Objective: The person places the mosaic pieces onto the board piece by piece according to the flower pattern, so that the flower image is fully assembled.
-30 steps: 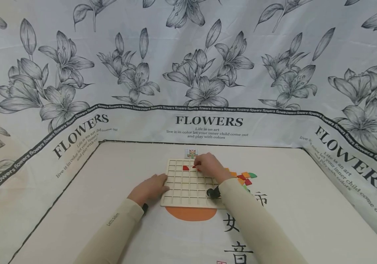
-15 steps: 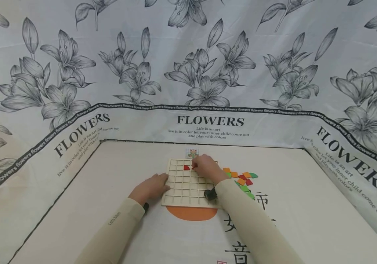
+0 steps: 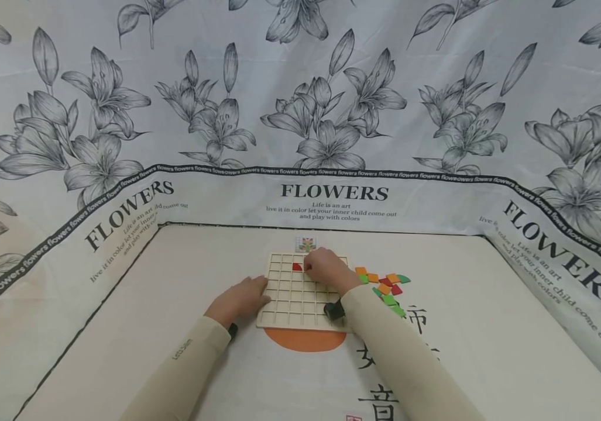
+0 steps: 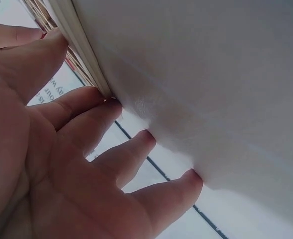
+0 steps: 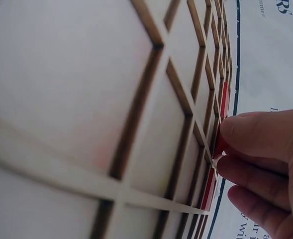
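A pale wooden grid board (image 3: pixel 289 304) lies on the table in the head view. My left hand (image 3: pixel 239 301) rests at its left edge. In the left wrist view, the fingers (image 4: pixel 131 149) are spread and fairly straight, their tips on the table and against the board's side. Over the upper part of the grid, my right hand (image 3: pixel 329 269) pinches a small red piece (image 5: pixel 219 142) between thumb and index finger, seen in the right wrist view. A red quarter-round piece (image 3: pixel 297 267) sits in a cell just left of these fingers. Another red piece (image 5: pixel 209 190) shows below the fingertips.
Several loose orange, red and green pieces (image 3: pixel 387 286) lie right of the board. A small pattern card (image 3: pixel 305 243) lies behind it. An orange printed shape (image 3: pixel 305 339) and black characters (image 3: pixel 379 403) mark the cloth. A flower-printed curtain (image 3: pixel 332 117) surrounds the table.
My right hand has shifted slightly left over the grid, uncovering more loose pieces at the right. The pinched red piece, partly visible earlier, is now hidden in the head view. My left hand stays put.
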### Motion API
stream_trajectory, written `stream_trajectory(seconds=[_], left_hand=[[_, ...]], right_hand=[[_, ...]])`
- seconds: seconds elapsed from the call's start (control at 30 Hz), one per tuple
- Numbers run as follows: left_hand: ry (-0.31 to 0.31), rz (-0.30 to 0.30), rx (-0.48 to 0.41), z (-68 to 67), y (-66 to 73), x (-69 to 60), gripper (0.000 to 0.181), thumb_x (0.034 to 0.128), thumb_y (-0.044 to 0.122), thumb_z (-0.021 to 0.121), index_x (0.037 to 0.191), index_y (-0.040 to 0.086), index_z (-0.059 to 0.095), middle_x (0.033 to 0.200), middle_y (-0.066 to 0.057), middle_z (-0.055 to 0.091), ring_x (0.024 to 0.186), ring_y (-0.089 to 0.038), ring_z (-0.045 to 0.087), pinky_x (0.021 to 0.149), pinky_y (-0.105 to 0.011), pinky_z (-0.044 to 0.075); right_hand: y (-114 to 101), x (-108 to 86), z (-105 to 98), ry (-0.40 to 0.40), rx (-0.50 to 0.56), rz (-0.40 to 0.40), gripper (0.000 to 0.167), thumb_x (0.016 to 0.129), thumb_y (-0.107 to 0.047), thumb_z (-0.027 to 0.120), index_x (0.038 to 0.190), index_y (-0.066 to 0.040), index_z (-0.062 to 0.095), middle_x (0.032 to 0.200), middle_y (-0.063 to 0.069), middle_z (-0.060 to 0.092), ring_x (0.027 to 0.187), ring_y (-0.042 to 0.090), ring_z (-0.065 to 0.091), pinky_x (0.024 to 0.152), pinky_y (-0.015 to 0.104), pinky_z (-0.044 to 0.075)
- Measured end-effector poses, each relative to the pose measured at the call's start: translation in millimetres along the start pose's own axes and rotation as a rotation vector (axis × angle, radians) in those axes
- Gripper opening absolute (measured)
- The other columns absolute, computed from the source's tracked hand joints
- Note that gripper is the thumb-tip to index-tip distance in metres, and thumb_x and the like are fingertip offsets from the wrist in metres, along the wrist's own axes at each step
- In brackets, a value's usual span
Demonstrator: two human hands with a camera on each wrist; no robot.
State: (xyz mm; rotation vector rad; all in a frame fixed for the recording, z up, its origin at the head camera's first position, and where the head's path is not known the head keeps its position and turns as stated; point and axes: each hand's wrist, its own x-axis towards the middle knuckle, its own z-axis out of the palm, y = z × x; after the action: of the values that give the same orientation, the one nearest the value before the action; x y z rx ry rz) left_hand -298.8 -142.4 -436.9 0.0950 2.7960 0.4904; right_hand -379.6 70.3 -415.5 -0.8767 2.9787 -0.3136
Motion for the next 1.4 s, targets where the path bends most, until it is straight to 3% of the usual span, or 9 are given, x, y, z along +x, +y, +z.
stream_trajectory(seconds=[0.23,0.6,0.9,1.23,1.4], left_hand=[[-0.005,0.0,-0.005,-1.0,-1.4,-1.1,0.063,0.0979,0.04,0.054,0.152,0.014,0.033,0.156,-0.006,0.036,0.149,-0.031,0.023,0.12,-0.052,0.026],[0.007,0.014,-0.005,-1.3,-0.9,-2.0,0.062,0.0983,0.04,0.053,0.152,0.014,0.033,0.156,-0.005,0.036,0.149,-0.031,0.023,0.12,-0.052,0.026],[0.001,0.012,-0.011,-1.6,1.9,-3.0,0.061,0.0984,0.038,0.054,0.151,0.014,0.034,0.156,-0.005,0.036,0.149,-0.03,0.023,0.121,-0.051,0.025],[0.013,0.008,-0.007,-0.9,0.6,-3.6,0.061,0.0984,0.039,0.053,0.151,0.014,0.035,0.156,-0.006,0.037,0.148,-0.031,0.024,0.12,-0.053,0.026],[0.012,0.01,-0.01,-0.7,-0.1,-2.6,0.062,0.0981,0.039,0.054,0.151,0.014,0.034,0.156,-0.006,0.037,0.148,-0.031,0.024,0.12,-0.052,0.026]], right_hand=[[-1.5,1.9,0.8,-0.016,-0.011,-0.01,0.017,0.09,-0.007,0.061,0.081,-0.012,0.074,0.079,-0.001,0.068,0.068,0.013,0.052,0.064,0.028,0.047],[1.7,7.5,1.6,-0.012,0.011,0.038,0.017,0.091,-0.009,0.06,0.083,-0.014,0.074,0.081,-0.003,0.067,0.072,0.015,0.055,0.068,0.029,0.049],[5.2,13.1,5.6,0.007,-0.036,0.034,0.02,0.093,-0.009,0.059,0.08,-0.015,0.073,0.086,-0.002,0.07,0.077,0.013,0.06,0.076,0.033,0.055],[6.0,15.6,4.2,-0.002,-0.026,0.06,0.02,0.093,-0.009,0.058,0.083,-0.016,0.074,0.091,-0.001,0.071,0.081,0.015,0.062,0.078,0.035,0.056],[5.0,14.8,2.3,-0.019,-0.023,0.067,0.019,0.094,-0.01,0.059,0.09,-0.016,0.076,0.096,-0.001,0.072,0.091,0.018,0.065,0.083,0.037,0.057]])
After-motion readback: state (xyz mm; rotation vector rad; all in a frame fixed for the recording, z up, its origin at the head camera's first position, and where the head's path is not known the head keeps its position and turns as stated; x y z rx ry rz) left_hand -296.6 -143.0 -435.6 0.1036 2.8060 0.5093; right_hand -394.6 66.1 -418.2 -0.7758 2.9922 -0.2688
